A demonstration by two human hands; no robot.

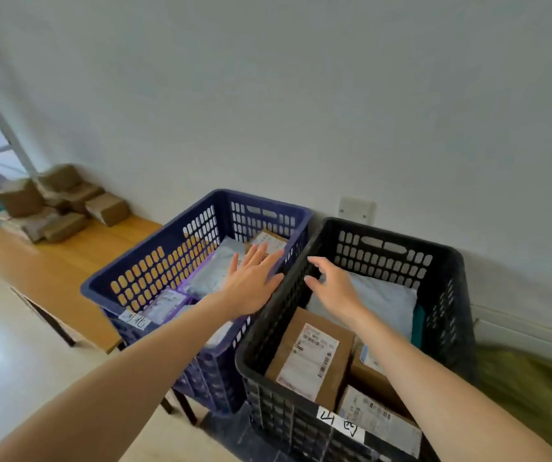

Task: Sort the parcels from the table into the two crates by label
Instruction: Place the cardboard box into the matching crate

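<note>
Left grip (251, 285) empty, fingers straight, spread over right rim of blue crate (154, 248). Right grip (334, 290) empty, fingers loosely curled, above white mailer (388, 298) in black crate (448, 295). Labelled cardboard box (314, 358) in same crate, nearer. Brown parcels (51, 205) piled on desk (77, 261), far left.

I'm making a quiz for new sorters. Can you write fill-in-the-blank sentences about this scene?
The left hand is over the left crate, whose colour is ___.
The right hand is over the right crate, whose colour is ___.
Both hands hold ___.
The pile of brown parcels lies to the ___ of both crates.
Missing: blue; black; nothing; left.
</note>
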